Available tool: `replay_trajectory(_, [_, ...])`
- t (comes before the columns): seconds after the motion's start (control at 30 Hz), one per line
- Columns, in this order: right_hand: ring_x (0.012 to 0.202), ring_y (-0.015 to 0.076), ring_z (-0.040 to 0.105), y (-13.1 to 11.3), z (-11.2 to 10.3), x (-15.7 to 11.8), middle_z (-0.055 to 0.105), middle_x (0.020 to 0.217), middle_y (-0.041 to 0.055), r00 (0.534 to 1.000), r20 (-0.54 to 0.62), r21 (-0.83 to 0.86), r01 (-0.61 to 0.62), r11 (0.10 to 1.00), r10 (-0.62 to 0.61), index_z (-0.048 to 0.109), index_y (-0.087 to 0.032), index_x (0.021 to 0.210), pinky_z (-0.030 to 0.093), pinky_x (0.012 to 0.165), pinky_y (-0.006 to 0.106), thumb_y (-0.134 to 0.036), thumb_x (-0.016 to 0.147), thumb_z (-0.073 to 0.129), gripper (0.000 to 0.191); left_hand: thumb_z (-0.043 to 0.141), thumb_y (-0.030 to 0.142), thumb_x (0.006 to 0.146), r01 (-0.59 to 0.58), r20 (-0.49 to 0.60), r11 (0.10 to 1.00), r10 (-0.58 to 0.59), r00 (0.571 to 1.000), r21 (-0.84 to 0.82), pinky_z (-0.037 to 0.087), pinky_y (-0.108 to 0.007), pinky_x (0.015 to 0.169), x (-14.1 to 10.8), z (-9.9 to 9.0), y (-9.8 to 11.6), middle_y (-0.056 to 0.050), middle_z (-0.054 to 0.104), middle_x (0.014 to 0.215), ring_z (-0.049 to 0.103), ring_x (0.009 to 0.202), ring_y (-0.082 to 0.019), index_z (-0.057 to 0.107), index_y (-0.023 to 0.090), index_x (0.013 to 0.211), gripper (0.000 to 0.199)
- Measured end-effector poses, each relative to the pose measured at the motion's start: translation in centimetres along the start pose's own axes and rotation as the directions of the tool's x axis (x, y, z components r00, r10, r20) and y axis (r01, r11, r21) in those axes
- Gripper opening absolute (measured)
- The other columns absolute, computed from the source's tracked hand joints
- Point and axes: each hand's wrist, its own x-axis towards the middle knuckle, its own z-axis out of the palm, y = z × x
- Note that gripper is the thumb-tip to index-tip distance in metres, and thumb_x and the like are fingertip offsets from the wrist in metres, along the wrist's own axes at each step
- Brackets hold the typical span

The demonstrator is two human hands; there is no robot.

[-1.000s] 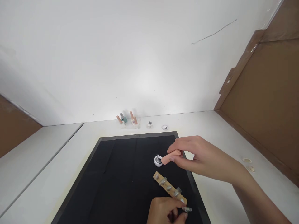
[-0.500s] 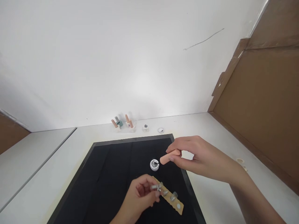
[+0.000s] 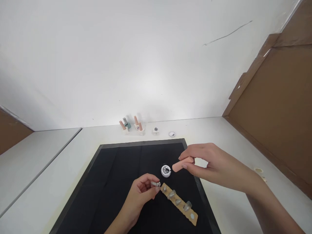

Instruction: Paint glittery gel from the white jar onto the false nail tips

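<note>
My right hand (image 3: 207,164) pinches a peach-coloured brush cap (image 3: 182,164), its dark brush tip over a small round white pot (image 3: 166,171) with silvery contents. To the left and lower, my left hand (image 3: 143,193) grips a small silvery-clear piece (image 3: 155,184) between thumb and fingers. Beside that hand, a tan strip (image 3: 193,219) lies slanted on the black mat (image 3: 117,188), with several clear, glossy pieces standing on it and a pale round spot near its lower end.
Behind the mat stand peach-capped bottles (image 3: 138,127), a green bottle (image 3: 126,124), a small clear-and-white jar (image 3: 156,130) and a round white lid (image 3: 172,134). Cardboard (image 3: 273,113) rises at the right, near pale rings (image 3: 258,170) on the white table.
My left hand has moved left and slightly up with the silvery piece, uncovering more of the tan strip. The view has shifted a little; my right hand still holds the brush at the pot.
</note>
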Motion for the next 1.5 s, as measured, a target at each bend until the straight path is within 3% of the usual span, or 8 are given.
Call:
replay_trajectory(0.3, [0.067, 0.0157, 0.060, -0.2, 0.6, 0.7, 0.067, 0.074, 0.0022, 1.000, 0.016, -0.016, 0.012, 1.000, -0.012, 0.071, -0.023, 0.084, 0.045, 0.057, 0.025, -0.027, 0.091, 0.047, 0.025, 0.075, 0.025, 0.061, 0.050, 0.062, 0.997, -0.047, 0.997, -0.058, 0.035, -0.020, 0.054, -0.4, -0.2, 0.3, 0.003, 0.053, 0.059, 0.042, 0.055, -0.008, 0.067, 0.014, 0.074, 0.019])
replay_trajectory(0.87, [0.068, 0.0138, 0.059, -0.3, 0.7, 0.4, 0.067, 0.079, 0.0016, 0.998, 0.054, -0.007, 0.019, 1.000, -0.018, 0.069, -0.022, 0.084, 0.043, 0.056, 0.024, -0.026, 0.091, 0.047, 0.024, 0.074, 0.024, 0.062, 0.029, 0.058, 1.000, -0.028, 0.998, -0.012, 0.032, -0.019, 0.056, -0.2, -0.2, -0.1, 0.004, 0.051, 0.060, 0.040, 0.058, -0.008, 0.068, 0.015, 0.074, 0.017])
replay_trajectory(1.27, [0.065, 0.0088, 0.055, -0.4, 0.9, 0.3, 0.066, 0.081, -0.0048, 0.995, 0.097, 0.031, 0.002, 1.000, -0.005, 0.065, -0.023, 0.081, 0.037, 0.051, 0.021, -0.024, 0.091, 0.046, 0.021, 0.073, 0.023, 0.061, 0.020, 0.081, 1.000, -0.020, 0.997, -0.005, 0.031, -0.021, 0.056, -0.3, -0.2, -0.1, 0.004, 0.049, 0.060, 0.039, 0.058, -0.009, 0.065, 0.015, 0.070, 0.014])
replay_trajectory(1.5, [0.065, 0.0092, 0.055, -0.5, 1.6, 0.5, 0.065, 0.077, -0.0052, 0.992, 0.112, 0.015, 0.048, 0.999, -0.049, 0.061, -0.021, 0.075, 0.040, 0.061, 0.023, -0.022, 0.089, 0.047, 0.020, 0.075, 0.026, 0.061, -0.007, 0.090, 1.000, 0.005, 0.996, 0.026, 0.032, -0.021, 0.057, -0.1, -0.2, -0.2, 0.004, 0.050, 0.060, 0.039, 0.059, -0.009, 0.063, 0.015, 0.068, 0.018])
